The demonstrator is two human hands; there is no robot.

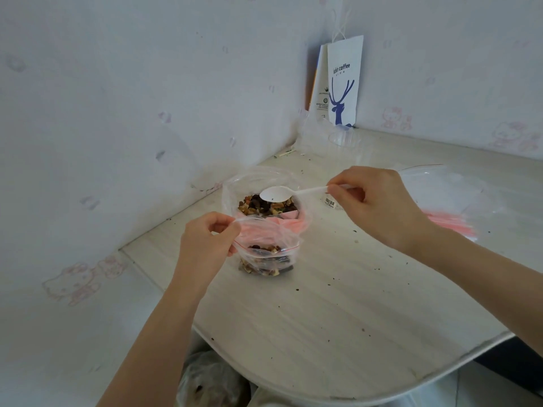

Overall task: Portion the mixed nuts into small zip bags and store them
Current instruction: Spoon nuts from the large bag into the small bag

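The left hand (pixel 205 239) pinches the rim of the small zip bag (pixel 267 257), part-filled, just in front of the big nut bag (pixel 264 205) on the counter (pixel 323 289). The right hand (pixel 379 207) has its fingers (pixel 338 186) pinching a white spoon (pixel 276 193) by the handle, with its bowl over the big nut bag.

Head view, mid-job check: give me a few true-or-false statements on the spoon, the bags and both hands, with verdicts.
1. The right hand pinches the handle of the white plastic spoon. True.
2. The spoon is heaped with nuts. False: its bowl is nearly empty, and it is held over the large bag of mixed nuts.
3. The left hand grips the small zip bag at its rim, with the mouth open. True.
4. The small zip bag is empty. False: some nuts already lie in its bottom.
5. The paper bag lies flat mid-table. False: it stands upright in the far corner, against the wall.
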